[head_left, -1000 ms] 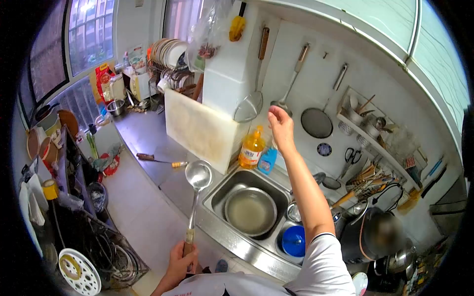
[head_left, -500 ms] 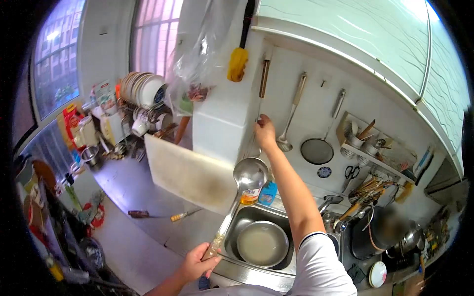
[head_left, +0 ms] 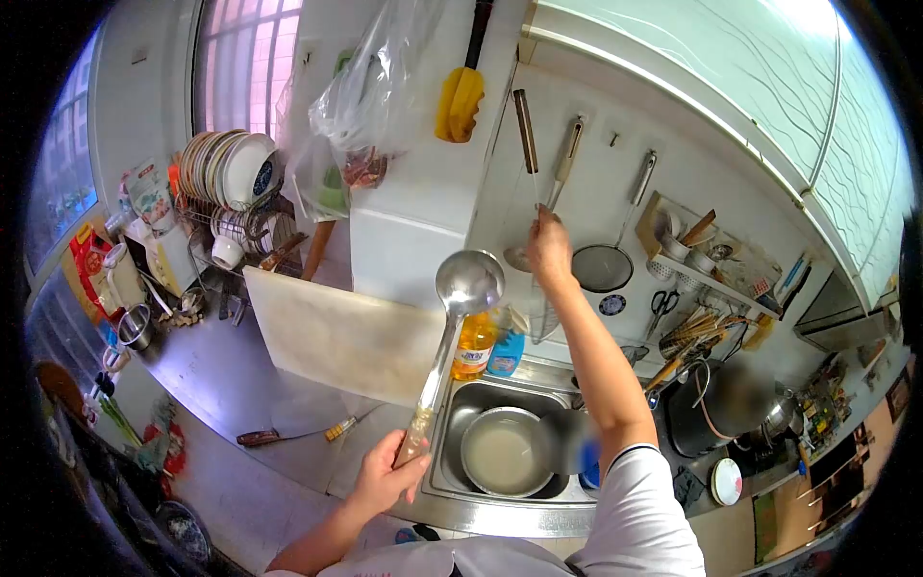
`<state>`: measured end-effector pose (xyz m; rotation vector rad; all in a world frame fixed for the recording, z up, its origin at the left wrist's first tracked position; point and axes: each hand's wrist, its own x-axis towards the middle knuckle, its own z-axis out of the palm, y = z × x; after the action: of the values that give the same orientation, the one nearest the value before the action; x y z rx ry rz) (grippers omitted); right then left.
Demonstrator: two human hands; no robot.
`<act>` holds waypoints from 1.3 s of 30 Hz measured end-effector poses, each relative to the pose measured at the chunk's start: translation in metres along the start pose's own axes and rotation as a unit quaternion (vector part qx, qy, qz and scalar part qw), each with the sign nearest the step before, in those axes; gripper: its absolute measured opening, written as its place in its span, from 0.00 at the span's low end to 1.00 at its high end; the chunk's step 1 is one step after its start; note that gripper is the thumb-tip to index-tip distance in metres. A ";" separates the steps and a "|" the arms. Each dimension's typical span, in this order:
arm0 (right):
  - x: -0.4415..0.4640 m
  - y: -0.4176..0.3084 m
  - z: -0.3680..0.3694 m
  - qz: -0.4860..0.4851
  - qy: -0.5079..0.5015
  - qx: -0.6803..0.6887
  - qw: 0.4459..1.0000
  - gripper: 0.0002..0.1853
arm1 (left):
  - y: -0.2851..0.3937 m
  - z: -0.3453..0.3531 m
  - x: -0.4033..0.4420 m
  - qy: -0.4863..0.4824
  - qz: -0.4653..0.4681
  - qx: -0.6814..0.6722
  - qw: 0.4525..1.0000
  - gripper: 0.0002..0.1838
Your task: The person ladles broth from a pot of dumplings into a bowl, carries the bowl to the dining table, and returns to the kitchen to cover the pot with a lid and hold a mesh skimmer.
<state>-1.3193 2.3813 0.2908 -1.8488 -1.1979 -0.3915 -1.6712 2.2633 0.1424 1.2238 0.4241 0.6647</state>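
Note:
My left hand [head_left: 394,473] is wrapped round the handle of a metal ladle [head_left: 469,281], whose bowl points up in front of the cutting board [head_left: 336,332]. My right hand [head_left: 550,248] is closed on the thin shaft of a wire strainer [head_left: 525,130]; its brown handle sticks up above the hand and its mesh hangs below, partly hidden by the forearm. Beside it, a spatula-like utensil [head_left: 569,154] and a round sieve [head_left: 603,268] hang on the wall. Under my hands, a metal basin of cloudy water [head_left: 507,450] sits in the sink [head_left: 447,462].
An orange bottle [head_left: 473,348] and a blue bottle [head_left: 506,354] stand behind the sink. A knife [head_left: 260,438] and a yellow-handled tool [head_left: 341,428] lie on the counter. A dish rack of plates [head_left: 231,168] is at the left; a utensil shelf [head_left: 711,276] is at the right.
My right hand has closed on the strainer, which has come away from its place and shifted right. The ladle has risen in my left hand, and the view has turned.

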 end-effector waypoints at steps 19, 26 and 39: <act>0.039 -0.019 -0.104 -0.065 -0.025 -0.256 0.964 0.17 | -0.008 0.005 0.017 -0.046 -0.014 -0.048 0.998 0.10; -0.048 -0.016 -0.125 0.034 -0.097 -0.133 0.986 0.13 | -0.018 0.014 0.013 -0.026 -0.037 -0.049 0.998 0.10; -0.328 0.105 -0.424 0.201 0.207 0.276 0.917 0.08 | -0.104 0.158 -0.014 -0.166 -0.149 0.036 0.974 0.11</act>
<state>-1.3103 1.8364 0.2651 -1.3717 -0.5384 -0.1702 -1.5577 2.1208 0.0899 1.2797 0.3430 0.1823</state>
